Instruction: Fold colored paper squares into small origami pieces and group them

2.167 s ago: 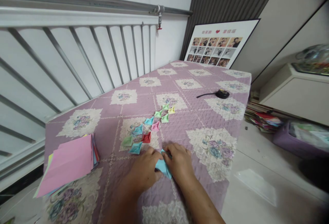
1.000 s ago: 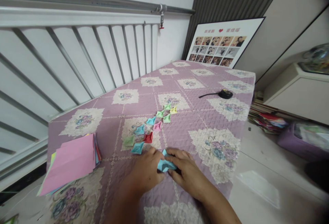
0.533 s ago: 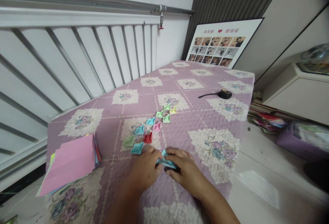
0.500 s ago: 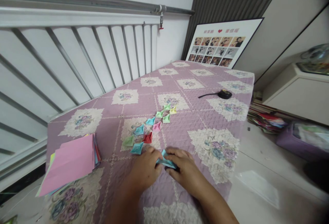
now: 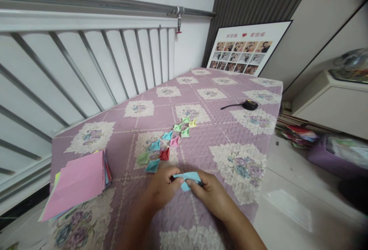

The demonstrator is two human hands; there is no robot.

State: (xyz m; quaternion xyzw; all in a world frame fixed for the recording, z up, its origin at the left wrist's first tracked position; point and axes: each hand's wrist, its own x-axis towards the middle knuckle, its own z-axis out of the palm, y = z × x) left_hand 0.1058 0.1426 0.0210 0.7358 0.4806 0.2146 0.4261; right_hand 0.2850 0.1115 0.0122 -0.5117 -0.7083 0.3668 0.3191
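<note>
Light-blue paper (image 5: 190, 176), folded, angular, tapering between thumbs; left hand (image 5: 163, 187) and right hand (image 5: 209, 191) clamped on its sides.

Cream floral squares (image 5: 238, 169) pattern the mauve tablecloth (image 5: 201, 146). At six o'clock, pale-blue paper (image 5: 189, 176); at seven, green, blue, red, pink and yellow folded papers (image 5: 164, 154).

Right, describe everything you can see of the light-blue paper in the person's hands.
The light-blue paper looks thin and folded, with straight edges and a lower corner between the thumbs. The left hand and right hand hold its opposite ends, partly hiding it, over the flowered tablecloth; whether it touches that is unclear.
</note>
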